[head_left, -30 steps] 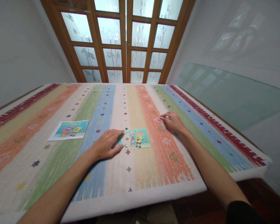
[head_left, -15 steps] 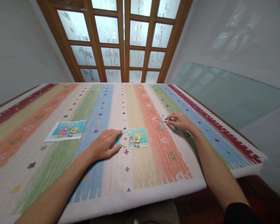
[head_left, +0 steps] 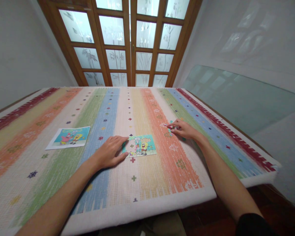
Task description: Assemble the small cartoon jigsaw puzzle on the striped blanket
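A partly assembled cartoon jigsaw puzzle (head_left: 147, 146) lies flat on the striped tablecloth, with a gap in its left part where the cloth shows. My left hand (head_left: 113, 151) rests at its left edge, thumb and fingers apart, fingertips touching the upper and lower left corners. To the right, my right hand (head_left: 185, 129) reaches low over a small cluster of loose puzzle pieces (head_left: 170, 131). Its index finger is stretched out among them, with the thumb a little apart. The hand covers part of the cluster, and no held piece can be made out.
A printed reference picture (head_left: 71, 137) of the cartoon scene lies at left on the tablecloth (head_left: 147, 183). Behind the table stand wooden doors with frosted panes (head_left: 116, 59). A glass panel (head_left: 241, 98) leans along the right wall.
My right hand has shifted slightly left over the loose pieces, its fingertips spreading from a near pinch. My left hand and the puzzle have stayed put.
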Tool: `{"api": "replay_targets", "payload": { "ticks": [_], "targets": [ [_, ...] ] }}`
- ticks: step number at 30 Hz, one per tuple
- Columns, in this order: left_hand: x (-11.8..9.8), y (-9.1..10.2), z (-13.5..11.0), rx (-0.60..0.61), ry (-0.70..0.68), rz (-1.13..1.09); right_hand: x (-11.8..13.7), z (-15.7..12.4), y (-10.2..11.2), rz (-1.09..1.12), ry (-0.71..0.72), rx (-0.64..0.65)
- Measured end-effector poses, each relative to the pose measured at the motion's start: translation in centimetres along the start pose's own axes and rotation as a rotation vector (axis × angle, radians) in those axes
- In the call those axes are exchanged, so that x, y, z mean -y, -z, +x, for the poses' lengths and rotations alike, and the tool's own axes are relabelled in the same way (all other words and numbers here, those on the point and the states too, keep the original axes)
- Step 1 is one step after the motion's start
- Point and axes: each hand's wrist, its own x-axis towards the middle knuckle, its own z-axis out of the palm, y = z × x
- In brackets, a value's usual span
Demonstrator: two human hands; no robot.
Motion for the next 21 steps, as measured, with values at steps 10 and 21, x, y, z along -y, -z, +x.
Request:
{"api": "replay_targets", "payload": {
  "ticks": [10,21],
  "targets": [
    [-0.02,0.02,0.05,0.008,0.012,-0.012,-0.07,-0.09,-0.26,-0.012,0.052,-0.009],
    [-0.03,0.0,0.0,0.011,0.013,-0.002,0.66,-0.07,-0.08,0.062,0.011,0.017]
  ]
}}
